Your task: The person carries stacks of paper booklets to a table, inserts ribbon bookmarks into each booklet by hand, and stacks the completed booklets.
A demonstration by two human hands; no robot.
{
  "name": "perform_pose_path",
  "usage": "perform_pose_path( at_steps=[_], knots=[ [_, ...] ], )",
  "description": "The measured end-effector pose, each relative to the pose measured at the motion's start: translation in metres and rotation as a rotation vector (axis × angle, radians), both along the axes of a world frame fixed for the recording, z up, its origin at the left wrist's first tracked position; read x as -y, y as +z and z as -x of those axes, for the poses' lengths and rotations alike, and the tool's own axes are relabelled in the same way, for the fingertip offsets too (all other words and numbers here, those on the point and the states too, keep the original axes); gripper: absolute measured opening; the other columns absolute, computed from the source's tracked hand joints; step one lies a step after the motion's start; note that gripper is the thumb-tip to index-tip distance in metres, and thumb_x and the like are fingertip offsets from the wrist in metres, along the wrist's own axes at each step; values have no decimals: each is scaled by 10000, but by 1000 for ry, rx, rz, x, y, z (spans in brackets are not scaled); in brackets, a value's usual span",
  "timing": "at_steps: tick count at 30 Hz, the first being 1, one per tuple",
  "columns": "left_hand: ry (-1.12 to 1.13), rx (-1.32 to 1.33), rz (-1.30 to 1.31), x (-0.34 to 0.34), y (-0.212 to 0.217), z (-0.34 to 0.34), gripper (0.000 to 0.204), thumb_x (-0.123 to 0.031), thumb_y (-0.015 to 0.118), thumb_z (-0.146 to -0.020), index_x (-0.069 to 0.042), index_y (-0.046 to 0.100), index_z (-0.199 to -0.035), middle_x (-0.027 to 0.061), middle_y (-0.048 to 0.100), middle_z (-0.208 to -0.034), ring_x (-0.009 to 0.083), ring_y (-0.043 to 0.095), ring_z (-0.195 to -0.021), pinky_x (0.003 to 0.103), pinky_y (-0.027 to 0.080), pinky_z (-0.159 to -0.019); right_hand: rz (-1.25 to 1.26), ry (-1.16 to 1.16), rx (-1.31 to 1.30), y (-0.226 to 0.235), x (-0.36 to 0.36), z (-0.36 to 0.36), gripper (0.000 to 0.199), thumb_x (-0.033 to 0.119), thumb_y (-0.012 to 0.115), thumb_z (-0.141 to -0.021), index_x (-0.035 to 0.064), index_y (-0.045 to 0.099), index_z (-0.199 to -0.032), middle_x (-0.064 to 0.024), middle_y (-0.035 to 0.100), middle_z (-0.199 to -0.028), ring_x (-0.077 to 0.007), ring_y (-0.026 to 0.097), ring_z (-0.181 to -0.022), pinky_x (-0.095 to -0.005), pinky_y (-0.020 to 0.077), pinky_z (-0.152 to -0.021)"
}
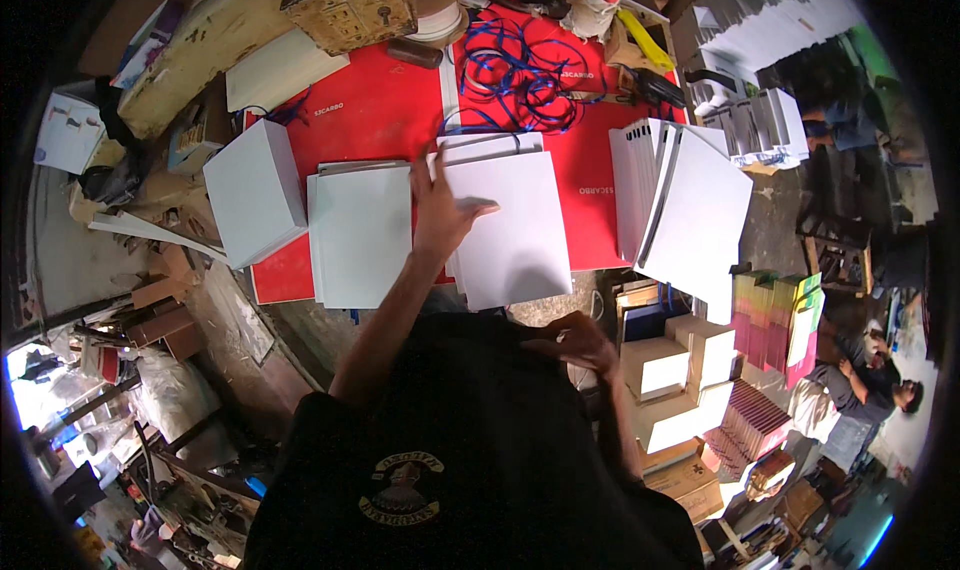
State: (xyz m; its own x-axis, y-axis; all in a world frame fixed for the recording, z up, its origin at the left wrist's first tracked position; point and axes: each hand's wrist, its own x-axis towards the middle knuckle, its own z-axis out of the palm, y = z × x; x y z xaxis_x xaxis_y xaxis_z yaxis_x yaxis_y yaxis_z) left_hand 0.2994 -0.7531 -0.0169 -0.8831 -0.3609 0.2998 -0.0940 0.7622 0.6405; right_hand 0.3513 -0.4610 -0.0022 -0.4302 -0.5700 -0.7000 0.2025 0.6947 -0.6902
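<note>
My left hand (445, 215) lies on the left part of a stack of white sheets or boards (510, 235), its fingers stretched toward the far edge and its thumb spread to the right. Left of that hand is a second white stack (360, 235), close beside the first. My right hand (582, 342) is near my body, off the near edge of the table, with its fingers bent in; anything between them is too dark to make out. At the far edge of the middle stack, a dark ribbon crosses a white piece (490, 147).
A red-covered table (590, 195) bears tangled blue ribbons (520, 75), a wooden block (350, 10), a thick white stack (255, 192) on the left and leaning white blocks (690, 200) on the right. Cartons (680, 385) stand right of me. Another person (860, 385) is far right.
</note>
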Motion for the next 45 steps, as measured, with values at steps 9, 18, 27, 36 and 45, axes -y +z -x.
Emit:
perform_pose_path(
  at_steps=[9, 18, 27, 36, 45],
  knots=[
    [132, 325, -309, -12, -4, -89, 848, -289, 824, -735, 85, 348, -1329, 312, 532, -1157, 457, 548, -1056, 494, 463, -896, -120, -289, -1161, -14, 41, 29, 387, 221, 771, -800, -26, 583, -1031, -222, 644, -978, -353, 645, -829, -398, 514, -743],
    [238, 76, -1281, 21, -2, -83, 579, -513, 402, -999, -38, 538, -1301, 119, 627, -1156, 214, 592, -1034, 317, 484, -874, 295, -199, -386, 119, 107, 14, 232, 74, 694, -806, 14, 557, -984, -146, 648, -885, -215, 641, -755, -328, 507, -628],
    [35, -353, -1870, 24, 55, -55, 525, -478, 385, -1016, -34, 548, -1245, 102, 618, -1118, 206, 582, -1013, 333, 458, -908, 628, 284, -1437, 150, 104, -20, 74, 156, 590, -910, 91, 602, -942, -81, 553, -1373, -247, 470, -1319, -401, 366, -1125],
    [-13, -407, -1630, 15, 87, -43, 480, -443, 368, -1034, -30, 558, -1188, 86, 609, -1079, 199, 572, -992, 348, 433, -942, 707, 143, -1306, 152, 99, -15, 115, 135, 619, -868, 64, 593, -955, -138, 562, -1352, -286, 478, -1313, -470, 368, -1102],
    [-129, -290, -1429, -14, 121, -23, 457, -413, 369, -1045, -8, 581, -1036, 82, 596, -959, 166, 568, -922, 343, 433, -915, 579, -1032, -924, 160, 31, 24, 180, 92, 702, -866, -29, 672, -996, -63, 651, -794, -89, 552, -611, -231, 449, -528]
  ],
)
